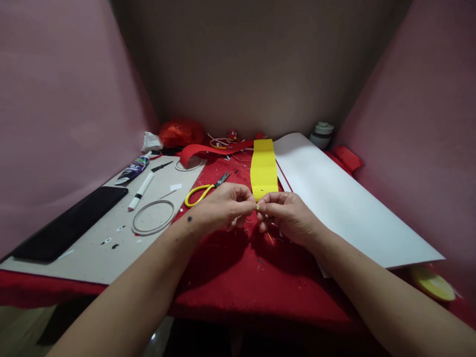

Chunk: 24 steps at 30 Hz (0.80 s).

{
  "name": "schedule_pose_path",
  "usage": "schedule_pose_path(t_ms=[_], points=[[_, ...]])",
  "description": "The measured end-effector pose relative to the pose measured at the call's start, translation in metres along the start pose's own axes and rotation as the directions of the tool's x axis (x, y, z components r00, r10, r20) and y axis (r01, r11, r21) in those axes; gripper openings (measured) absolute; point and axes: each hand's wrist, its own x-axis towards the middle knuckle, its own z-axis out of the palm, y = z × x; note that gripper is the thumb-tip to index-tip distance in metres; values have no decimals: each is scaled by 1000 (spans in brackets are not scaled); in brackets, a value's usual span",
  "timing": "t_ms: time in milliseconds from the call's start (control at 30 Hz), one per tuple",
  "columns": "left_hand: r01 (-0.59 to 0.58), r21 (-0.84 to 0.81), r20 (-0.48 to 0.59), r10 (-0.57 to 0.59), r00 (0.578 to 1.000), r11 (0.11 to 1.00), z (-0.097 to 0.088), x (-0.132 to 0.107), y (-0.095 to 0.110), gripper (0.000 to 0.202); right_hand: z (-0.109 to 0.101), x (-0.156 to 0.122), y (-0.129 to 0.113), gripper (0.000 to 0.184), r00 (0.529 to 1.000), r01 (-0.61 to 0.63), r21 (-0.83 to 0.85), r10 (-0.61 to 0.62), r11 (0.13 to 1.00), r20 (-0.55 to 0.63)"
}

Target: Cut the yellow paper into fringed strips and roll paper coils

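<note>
Pinching a tiny yellowish piece (258, 208) between them, the left hand (235, 205) and right hand (285, 212) are together above the red cloth (223, 297), by the near end of the yellow strip (264, 163); light, steady pressure should suit it.

A matt red cloth (219, 285) with a soft, slightly napped look covers the worktop (267, 310) and drapes over its near edge. Towards the left edge, the grey board (94, 265) looks like smooth, dull card; the black slab (72, 223) on it is smooth with a faint sheen, and the marker (142, 189) looks like plain white plastic. The scissors (216, 184) pair dark metal blades with glossy yellow plastic handles. Near the far edge, the red bag (182, 133) is thin, crinkled, shiny plastic. The red strip (199, 149) and yellow strip (264, 161) look like finely ribbed paper, while the white sheet (334, 198) towards the right edge is smooth, matt paper
</note>
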Motion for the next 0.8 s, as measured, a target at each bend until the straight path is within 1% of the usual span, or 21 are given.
schedule_pose_path(t_ms=[133, 233, 400, 567, 800], points=[[-15, -10, 2, 15, 1000, 1000, 0, 0, 0, 8, 1, 0, 0, 10, 1000, -1, -14, 1, 1000, 0], [-18, -21, -3, 18, 1000, 1000, -1, 0, -1, 7, 1, -1, 0, 13, 1000, -2, -22, 1, 1000, -10], [-40, -42, -12, 39, 999, 998, -1, 0, -2, 8, 1, 0, -1, 12, 1000, -12, 2, 12, 1000, -9], [-24, -30, -24, 23, 999, 999, 0, 1, -1, 8, 0, 0, -1, 11, 1000, -1, 5, 1, 1000, 8], [-19, -22, -8, 19, 1000, 1000, 0, 0, -1, 7, -1, 0, 2, 13, 1000, 8, -63, -8, 998, -12]])
